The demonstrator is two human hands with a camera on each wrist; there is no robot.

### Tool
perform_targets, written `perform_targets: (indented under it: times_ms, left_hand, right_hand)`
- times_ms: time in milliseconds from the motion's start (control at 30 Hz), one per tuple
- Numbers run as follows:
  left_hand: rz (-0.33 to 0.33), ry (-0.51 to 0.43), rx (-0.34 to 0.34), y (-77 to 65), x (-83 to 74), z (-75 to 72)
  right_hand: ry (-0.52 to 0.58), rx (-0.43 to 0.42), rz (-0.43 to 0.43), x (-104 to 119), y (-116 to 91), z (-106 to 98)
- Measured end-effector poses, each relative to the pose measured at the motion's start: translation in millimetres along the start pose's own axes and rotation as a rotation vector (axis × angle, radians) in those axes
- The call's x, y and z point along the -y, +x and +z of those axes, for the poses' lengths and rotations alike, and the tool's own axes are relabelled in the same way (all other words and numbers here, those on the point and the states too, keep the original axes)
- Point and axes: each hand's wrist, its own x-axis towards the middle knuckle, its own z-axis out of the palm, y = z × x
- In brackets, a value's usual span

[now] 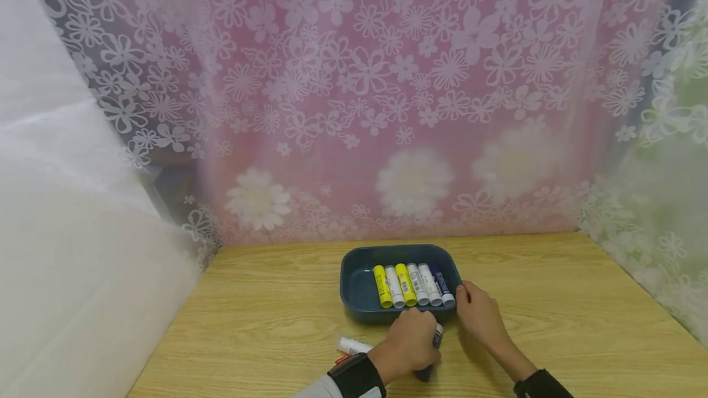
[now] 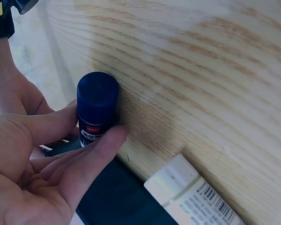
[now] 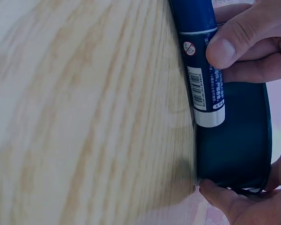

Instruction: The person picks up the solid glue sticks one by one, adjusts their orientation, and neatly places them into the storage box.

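Note:
My left hand pinches a dark blue glue stick between thumb and fingers, just in front of a dark teal tray. In the left wrist view the stick's blue cap sticks out past the fingertips. My right hand grips the tray at its front right corner, thumb at the rim. Inside the tray, several glue sticks lie side by side: yellow, white and, at the right end, dark blue.
A white glue stick lies on the wooden table left of my left hand, partly covered by the wrist. Something red shows beside it. A flowered curtain hangs behind the table.

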Motion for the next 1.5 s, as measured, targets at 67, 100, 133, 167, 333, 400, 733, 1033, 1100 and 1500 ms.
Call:
perform_targets:
  times_ms: [67, 100, 133, 167, 333, 400, 733, 1033, 1100, 1500]
  left_hand:
    - [0.002, 0.007, -0.005, 2.8, 2.3, 3.0]
    - [0.000, 0.007, -0.005, 5.0, 4.2, 5.9]
    - [0.006, 0.009, -0.004, 8.9, 8.0, 11.3]
    - [0.008, 0.005, -0.005, 11.3, 10.2, 14.7]
    - [0.019, -0.028, 0.015, 25.7, 24.3, 38.5]
    - [0.014, -0.035, 0.021, 27.3, 26.2, 42.6]
    - [0.001, -0.024, -0.010, 1.1, 7.4, 8.4]
    - [0.019, 0.013, -0.006, -3.6, 3.5, -5.3]
    - [0.035, 0.020, -0.043, -7.7, 1.6, -13.6]
    - [0.102, -0.118, -0.230, -17.0, 16.3, -72.3]
  right_hand:
    - [-0.005, -0.007, -0.006, 0.3, -0.3, -0.2]
    - [-0.005, -0.006, -0.004, 0.4, -0.4, -0.3]
    - [-0.004, -0.005, -0.004, 0.4, -0.4, -0.3]
    - [-0.003, -0.002, -0.002, 0.6, -0.3, -0.4]
    - [0.007, 0.007, 0.003, 0.0, -0.1, -0.4]
    - [0.008, 0.008, 0.000, -0.3, 0.0, -0.3]
    - [0.006, 0.000, -0.010, -3.2, 0.1, 0.9]
    - [0.000, -0.013, -0.021, -2.2, 0.9, -1.0]
    - [-0.002, -0.016, -0.024, -2.8, 1.5, -1.4]
    - [0.020, 0.010, -0.015, -2.7, 0.8, -1.6]
